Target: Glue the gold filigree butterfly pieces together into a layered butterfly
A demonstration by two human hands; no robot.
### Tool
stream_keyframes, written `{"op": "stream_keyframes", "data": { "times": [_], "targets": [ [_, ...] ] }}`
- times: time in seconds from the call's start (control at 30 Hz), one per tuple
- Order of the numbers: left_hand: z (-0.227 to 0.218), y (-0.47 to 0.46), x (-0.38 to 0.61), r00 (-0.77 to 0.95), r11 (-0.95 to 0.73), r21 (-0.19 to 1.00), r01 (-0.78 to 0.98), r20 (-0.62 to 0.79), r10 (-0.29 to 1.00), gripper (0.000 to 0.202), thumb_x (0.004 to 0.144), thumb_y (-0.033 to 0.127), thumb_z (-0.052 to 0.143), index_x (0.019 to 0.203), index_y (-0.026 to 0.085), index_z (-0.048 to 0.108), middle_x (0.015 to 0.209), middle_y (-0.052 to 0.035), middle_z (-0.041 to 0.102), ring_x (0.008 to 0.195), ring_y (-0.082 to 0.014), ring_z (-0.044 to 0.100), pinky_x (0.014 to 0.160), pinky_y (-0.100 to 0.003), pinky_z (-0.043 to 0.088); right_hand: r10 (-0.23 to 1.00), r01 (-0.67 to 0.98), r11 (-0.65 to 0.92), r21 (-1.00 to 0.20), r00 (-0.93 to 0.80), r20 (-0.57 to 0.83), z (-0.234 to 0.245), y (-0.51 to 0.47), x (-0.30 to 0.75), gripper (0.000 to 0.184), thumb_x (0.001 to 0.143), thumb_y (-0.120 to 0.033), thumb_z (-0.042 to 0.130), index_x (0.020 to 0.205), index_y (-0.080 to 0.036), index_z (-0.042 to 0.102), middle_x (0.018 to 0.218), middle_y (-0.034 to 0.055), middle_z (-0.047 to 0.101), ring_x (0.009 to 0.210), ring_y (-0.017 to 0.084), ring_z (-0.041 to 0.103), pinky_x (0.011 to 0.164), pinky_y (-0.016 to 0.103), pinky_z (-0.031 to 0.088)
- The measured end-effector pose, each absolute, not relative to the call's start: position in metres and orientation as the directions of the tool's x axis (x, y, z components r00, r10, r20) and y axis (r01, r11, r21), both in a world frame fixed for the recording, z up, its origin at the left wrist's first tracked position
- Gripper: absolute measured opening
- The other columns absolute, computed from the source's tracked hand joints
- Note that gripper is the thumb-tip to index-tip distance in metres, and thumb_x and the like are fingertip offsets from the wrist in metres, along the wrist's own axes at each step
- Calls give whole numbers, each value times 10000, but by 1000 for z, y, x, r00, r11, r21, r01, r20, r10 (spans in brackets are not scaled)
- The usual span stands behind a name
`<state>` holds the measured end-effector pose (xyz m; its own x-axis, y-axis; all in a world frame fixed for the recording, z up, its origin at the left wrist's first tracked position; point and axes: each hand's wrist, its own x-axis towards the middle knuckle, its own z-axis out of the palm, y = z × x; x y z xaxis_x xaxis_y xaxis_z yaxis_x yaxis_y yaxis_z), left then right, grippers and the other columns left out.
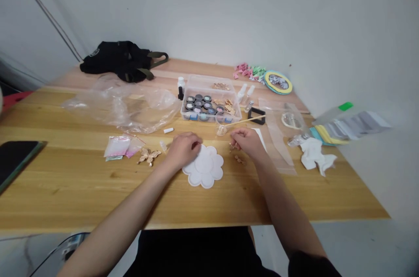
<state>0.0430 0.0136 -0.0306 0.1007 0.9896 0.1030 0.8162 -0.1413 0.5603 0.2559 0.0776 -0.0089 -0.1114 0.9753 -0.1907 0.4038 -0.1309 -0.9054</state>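
My left hand (183, 150) rests with curled fingers at the upper left edge of a white flower-shaped palette (205, 168), and its fingertips are hidden. My right hand (248, 142) hangs just right of the palette, its fingers bunched around a small gold metal piece (233, 147). I cannot tell whether that piece is held. Another small gold piece (240, 160) lies on the wood below it. To the left, a gold butterfly ornament (149, 155) lies beside small plastic bags of pink glitter (122, 146).
Behind my hands, a clear plastic box (209, 100) holds several round pigment jars and gold pieces. A wooden stick (244, 122) lies across a small glass dish. A crumpled plastic sheet (121, 107), black bag (114, 61), phone (16, 161) and white cloth (314, 155) share the wooden table (98, 189).
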Motion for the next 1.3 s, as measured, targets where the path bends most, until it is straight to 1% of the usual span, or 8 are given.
{"op": "stream_keyframes", "data": {
  "times": [0.27,0.37,0.43,0.57,0.7,0.97,1.17,1.3],
  "targets": [
    [14,-9,39,217,-317,427,847,268,939,250,869,230,520,1066,193,669,1025,-90,673,956,-239,621,839,-368,484,964,443,-128,-887,-153,-216,-11,78,259,129,713,-256,576,606,-186,595,483,-29,595,356,70,436,389,204,356],
    [40,-35,19,23,-275,456,847,485,874,243,893,335,508,1042,221,662,1017,-65,672,969,-237,614,889,-381,475,961,456,-112,-883,-175,-213,-12,77,262,131,713,-271,573,617,-186,600,500,-22,609,379,78,461,403,205,363],
    [47,-51,1,-185,-169,544,822,536,824,228,870,370,544,1022,238,651,990,-44,668,928,-225,620,883,-372,483,961,466,-97,-880,-187,-205,-12,76,263,124,709,-266,572,621,-186,608,512,-20,615,397,82,477,413,205,367],
    [31,-66,-32,-387,28,764,645,295,874,543,706,478,676,1184,242,571,1170,-65,651,932,-227,635,800,-353,518,958,482,-84,-872,-202,-203,-10,73,262,111,704,-240,557,630,-189,622,513,-25,608,405,85,484,417,209,368],
    [5,-55,-40,-380,192,701,687,122,917,436,637,485,686,978,213,672,917,-51,711,820,-228,655,718,-337,518,959,496,-81,-865,-198,-203,-9,72,263,110,711,-238,552,658,-189,635,528,-16,621,432,94,507,425,210,380],
    [-2,-36,-33,-341,241,713,659,-3,940,227,687,414,667,763,201,688,705,-27,701,585,-179,627,520,-273,485,973,557,-48,-829,-161,-165,-6,74,271,164,746,-321,544,689,-198,637,585,8,661,447,109,521,424,222,393],
    [10,-9,-25,-223,87,664,742,122,967,146,718,329,635,692,202,703,755,-23,726,709,-182,642,700,-283,481,994,692,1,-722,-78,-74,-1,80,281,161,744,-313,539,695,-203,647,611,4,655,541,147,562,530,265,408],
    [13,26,-13,-63,-4,620,785,86,994,150,730,252,579,670,184,699,756,-33,723,693,-174,625,687,-275,443,999,784,18,-620,-34,-13,3,83,287,121,707,-230,577,759,-200,682,729,22,691,737,192,612,641,285,415]
  ]
}}
